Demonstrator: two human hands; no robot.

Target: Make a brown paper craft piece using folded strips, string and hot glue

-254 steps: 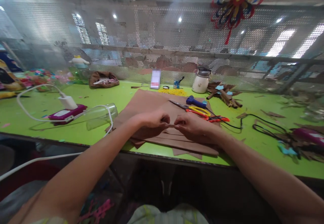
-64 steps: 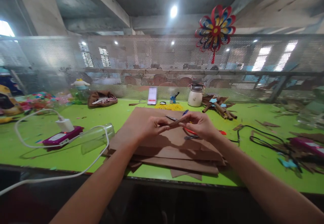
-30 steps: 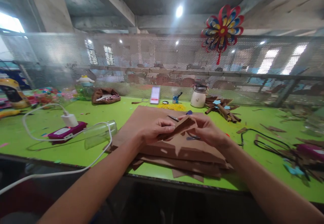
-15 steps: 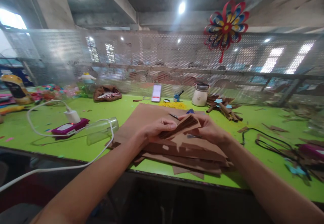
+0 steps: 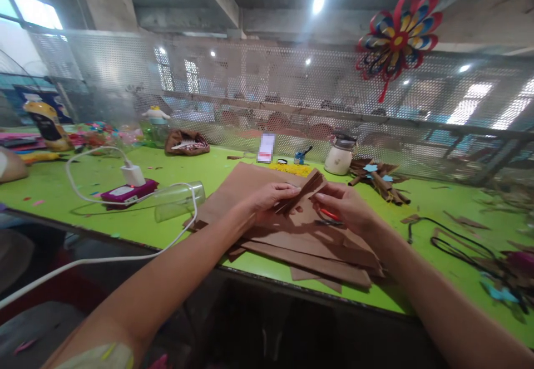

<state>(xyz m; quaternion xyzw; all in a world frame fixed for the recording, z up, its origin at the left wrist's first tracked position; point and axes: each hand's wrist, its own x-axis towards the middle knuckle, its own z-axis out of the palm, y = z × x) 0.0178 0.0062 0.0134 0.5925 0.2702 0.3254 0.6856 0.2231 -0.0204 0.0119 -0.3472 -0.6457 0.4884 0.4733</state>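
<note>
Above a pile of large brown paper sheets point(image 5: 240, 191), my left hand point(image 5: 273, 197) pinches a small stack of folded brown paper point(image 5: 306, 190) between thumb and fingers. The stack is tilted, its layered edges turned up and to the right. My right hand point(image 5: 344, 205) closes its thumb and fingertips at the stack's right edge. Just under that hand shows a red-handled tool point(image 5: 330, 214) with a thin grey part; it looks like scissors but is mostly hidden, and I cannot tell whether the hand touches it.
A clear plastic cup point(image 5: 179, 201) lies on its side beside a purple power unit point(image 5: 129, 192) with a white cable. Behind the sheets stand a phone point(image 5: 266, 147), a small blue bottle point(image 5: 299, 158) and a white jar point(image 5: 340, 156). Brown paper rolls point(image 5: 381, 182) and a black cord point(image 5: 454, 246) lie right.
The view has shifted, so things appear further right. The paper stack has been tipped more upright, and my right hand has drawn back to its right edge. The red handle now shows.
</note>
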